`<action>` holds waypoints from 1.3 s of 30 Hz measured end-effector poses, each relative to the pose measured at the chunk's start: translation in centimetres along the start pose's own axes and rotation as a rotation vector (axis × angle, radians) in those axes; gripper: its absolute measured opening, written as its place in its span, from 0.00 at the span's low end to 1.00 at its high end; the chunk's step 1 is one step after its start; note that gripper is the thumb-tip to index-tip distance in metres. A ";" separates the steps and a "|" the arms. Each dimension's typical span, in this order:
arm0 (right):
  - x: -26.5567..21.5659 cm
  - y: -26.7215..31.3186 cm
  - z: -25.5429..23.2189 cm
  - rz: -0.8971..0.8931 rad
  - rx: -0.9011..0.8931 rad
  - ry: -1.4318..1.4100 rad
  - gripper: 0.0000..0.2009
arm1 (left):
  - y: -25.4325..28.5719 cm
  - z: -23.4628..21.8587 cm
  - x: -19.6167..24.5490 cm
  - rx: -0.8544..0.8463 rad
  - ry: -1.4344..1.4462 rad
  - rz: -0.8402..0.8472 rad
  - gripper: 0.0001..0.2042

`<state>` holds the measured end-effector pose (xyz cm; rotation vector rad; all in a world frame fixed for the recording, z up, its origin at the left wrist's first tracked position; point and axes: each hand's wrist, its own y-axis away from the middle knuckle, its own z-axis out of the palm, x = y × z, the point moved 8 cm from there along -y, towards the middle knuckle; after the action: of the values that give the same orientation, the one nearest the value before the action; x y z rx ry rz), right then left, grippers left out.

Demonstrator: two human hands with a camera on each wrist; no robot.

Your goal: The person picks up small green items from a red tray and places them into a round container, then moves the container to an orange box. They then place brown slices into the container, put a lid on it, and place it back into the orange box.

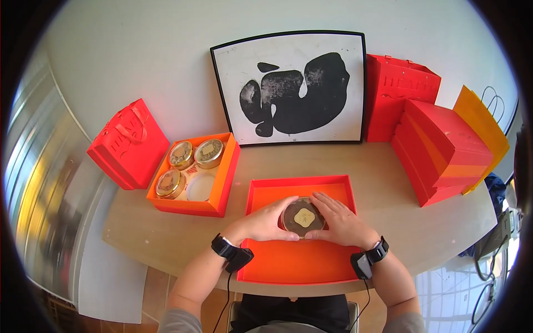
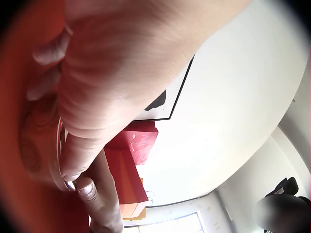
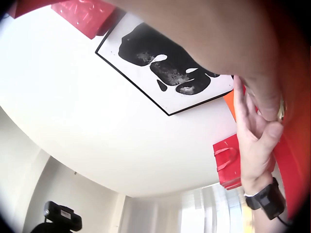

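Note:
Between both hands is a round, clear-sided jar [image 1: 303, 217] with a dark top and a pale, flower-shaped label. My left hand [image 1: 265, 220] grips its left side, and my right hand [image 1: 345, 223] holds it from the right, thumbs meeting along the near edge. Below the jar lies a shallow red box tray [image 1: 300, 266] with an orange inside. The left wrist view shows the jar's clear side [image 2: 41, 150] under the left hand. Seen from the right wrist, the jar is mostly hidden behind the right hand [image 3: 257, 82].
To the left, an orange-and-red box [image 1: 218, 191] holds three gold-rimmed jars and a vacant round slot [image 1: 200, 187]. A red gift bag [image 1: 130, 147] leans beside it. Behind stands a black-framed picture [image 1: 288, 89]. Stacked red boxes [image 1: 444, 144] and another red bag [image 1: 400, 89] occupy the right.

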<state>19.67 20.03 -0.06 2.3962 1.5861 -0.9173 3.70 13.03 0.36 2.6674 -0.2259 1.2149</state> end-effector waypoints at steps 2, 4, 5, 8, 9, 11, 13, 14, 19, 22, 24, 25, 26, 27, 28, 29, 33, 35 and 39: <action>-0.4 0.1 -0.3 -0.042 0.029 0.094 0.50 | -0.1 -0.2 0.7 -0.038 -0.013 -0.036 0.51; 0.0 0.1 -0.1 0.073 -0.040 -0.047 0.47 | -0.2 -0.2 1.1 -0.085 -0.221 -0.072 0.52; -0.2 -0.1 -0.4 0.073 -0.031 -0.056 0.47 | -0.3 -0.2 1.5 -0.091 -0.232 -0.076 0.52; -1.4 -0.3 -2.2 -0.038 0.127 -0.235 0.42 | -0.7 -0.1 2.9 -0.087 -0.516 -0.088 0.54; -1.1 -0.2 -3.1 -0.003 0.221 -0.325 0.40 | -0.8 0.1 3.7 -0.089 -0.550 -0.103 0.55; -0.5 0.0 -3.9 0.033 0.314 -0.413 0.37 | -1.2 0.8 4.8 -0.089 -0.583 -0.116 0.55; 0.9 0.1 -4.1 0.097 0.433 -0.429 0.35 | -1.7 1.7 5.3 -0.097 -0.573 -0.133 0.55; 1.1 0.1 -4.0 0.098 0.435 -0.430 0.35 | -1.9 2.1 5.2 -0.099 -0.575 -0.132 0.55; 1.7 0.0 -3.8 0.116 0.455 -0.429 0.34 | -2.8 2.8 4.7 0.006 -0.691 -0.116 0.54; 2.0 0.0 -3.7 0.100 0.500 -0.449 0.33 | -2.4 2.4 4.7 0.026 -0.655 -0.118 0.53; 2.0 0.0 -3.8 0.102 0.511 -0.467 0.33 | -1.6 0.9 5.0 0.066 -0.642 -0.098 0.52; 2.2 0.1 -3.9 0.119 0.529 -0.488 0.33 | -1.0 -0.1 5.2 0.089 -0.631 -0.072 0.51; 2.0 0.0 -4.0 0.111 0.524 -0.494 0.33 | -0.2 -1.4 5.2 0.094 -0.634 -0.081 0.51; 1.9 0.1 -4.1 0.118 0.518 -0.484 0.33 | 0.8 -3.6 5.4 0.179 -0.556 -0.075 0.50; 1.9 0.1 -4.0 0.127 0.512 -0.475 0.33 | 1.9 -5.9 5.6 0.262 -0.477 -0.068 0.49; 1.8 0.1 -3.9 0.125 0.507 -0.483 0.33 | 3.1 -8.3 5.3 0.320 -0.466 -0.126 0.49; 1.8 0.0 -3.6 0.134 0.472 -0.449 0.33 | 8.2 -17.6 0.3 0.574 -0.387 -0.252 0.49; 1.8 0.0 -3.6 0.135 0.463 -0.435 0.33 | 10.4 -20.6 -2.2 0.624 -0.359 -0.307 0.50; 1.8 -0.1 -3.3 0.120 0.450 -0.417 0.33 | 13.0 -22.9 -9.0 0.686 -0.344 -0.442 0.53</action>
<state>21.44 22.86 1.65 2.3013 1.1637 -1.7609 -21.63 6.56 9.80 3.2127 0.8381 0.7752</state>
